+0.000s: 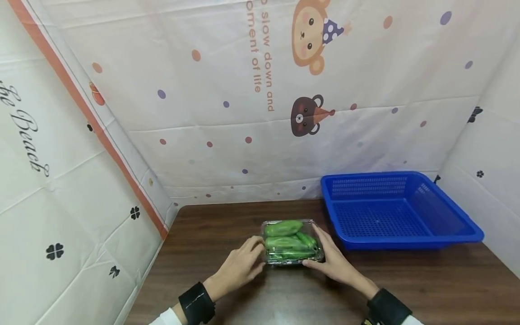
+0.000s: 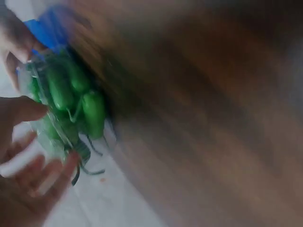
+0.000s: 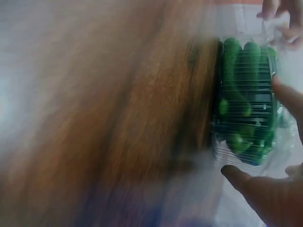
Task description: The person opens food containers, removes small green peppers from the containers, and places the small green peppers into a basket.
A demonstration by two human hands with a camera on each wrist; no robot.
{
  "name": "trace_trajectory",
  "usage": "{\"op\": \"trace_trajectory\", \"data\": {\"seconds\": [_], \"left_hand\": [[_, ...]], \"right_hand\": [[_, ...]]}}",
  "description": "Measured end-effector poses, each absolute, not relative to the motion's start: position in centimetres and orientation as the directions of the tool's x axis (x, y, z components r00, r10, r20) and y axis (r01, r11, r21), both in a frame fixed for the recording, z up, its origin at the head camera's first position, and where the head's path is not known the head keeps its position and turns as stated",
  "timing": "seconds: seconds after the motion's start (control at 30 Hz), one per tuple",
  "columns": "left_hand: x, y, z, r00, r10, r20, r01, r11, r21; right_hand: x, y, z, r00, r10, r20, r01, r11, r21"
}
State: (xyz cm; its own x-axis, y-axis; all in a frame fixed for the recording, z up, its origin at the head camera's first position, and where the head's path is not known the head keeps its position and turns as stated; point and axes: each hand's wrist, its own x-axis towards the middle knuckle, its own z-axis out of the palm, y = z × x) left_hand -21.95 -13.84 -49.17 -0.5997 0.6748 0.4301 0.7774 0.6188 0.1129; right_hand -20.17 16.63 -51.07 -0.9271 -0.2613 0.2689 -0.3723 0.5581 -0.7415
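Observation:
A clear plastic box of green peppers (image 1: 290,241) lies on the brown wooden table (image 1: 227,221), near its middle. My left hand (image 1: 239,266) touches the box's left side with lightly bent fingers. My right hand (image 1: 331,259) lies along the right side, fingers straight and thumb at the front corner. The blurred left wrist view shows the box (image 2: 71,94) past my spread left hand (image 2: 28,179). In the right wrist view the box (image 3: 246,104) sits between thumb and fingers of my right hand (image 3: 270,194). Black wristbands are on both wrists.
A blue perforated basket (image 1: 410,239) with nothing in it stands at the back right of the table, just right of the box. Printed cloth walls (image 1: 243,135) close in the left, back and right sides. Bare tabletop shows in front of the hands.

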Motion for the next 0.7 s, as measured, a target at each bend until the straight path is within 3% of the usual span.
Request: {"op": "trace_trajectory", "data": {"seconds": [0.07, 0.13, 0.23, 0.33, 0.4, 0.7], "left_hand": [[-21.7, -13.9, -49.4, -0.735, 0.581, 0.349, 0.678, 0.643, 0.357], [-21.6, -13.8, -49.4, -0.849, 0.483, 0.212, 0.501, 0.611, 0.613], [-21.4, -13.5, -49.3, -0.921, 0.388, -0.029, 0.162, 0.45, 0.878], [-21.4, -13.0, -49.4, -0.904, 0.375, -0.205, -0.093, 0.295, 0.951], [-21.3, -12.5, -49.6, -0.89, 0.376, -0.257, -0.182, 0.222, 0.958], [-22.0, -11.0, -49.9, -0.906, 0.328, -0.266, -0.246, 0.102, 0.964]], "right_hand": [[-19.4, 16.9, -50.9, -0.912, -0.246, 0.328, -0.41, 0.592, -0.694], [-18.9, 17.3, -50.9, -0.881, -0.236, 0.411, -0.46, 0.629, -0.627], [-18.4, 17.7, -50.9, -0.814, -0.229, 0.534, -0.526, 0.68, -0.51], [-18.3, 18.2, -51.2, -0.75, -0.24, 0.616, -0.572, 0.703, -0.422], [-18.5, 18.5, -51.4, -0.718, -0.266, 0.643, -0.601, 0.703, -0.38], [-19.7, 19.4, -51.1, -0.594, -0.407, 0.694, -0.696, 0.692, -0.191]]}}
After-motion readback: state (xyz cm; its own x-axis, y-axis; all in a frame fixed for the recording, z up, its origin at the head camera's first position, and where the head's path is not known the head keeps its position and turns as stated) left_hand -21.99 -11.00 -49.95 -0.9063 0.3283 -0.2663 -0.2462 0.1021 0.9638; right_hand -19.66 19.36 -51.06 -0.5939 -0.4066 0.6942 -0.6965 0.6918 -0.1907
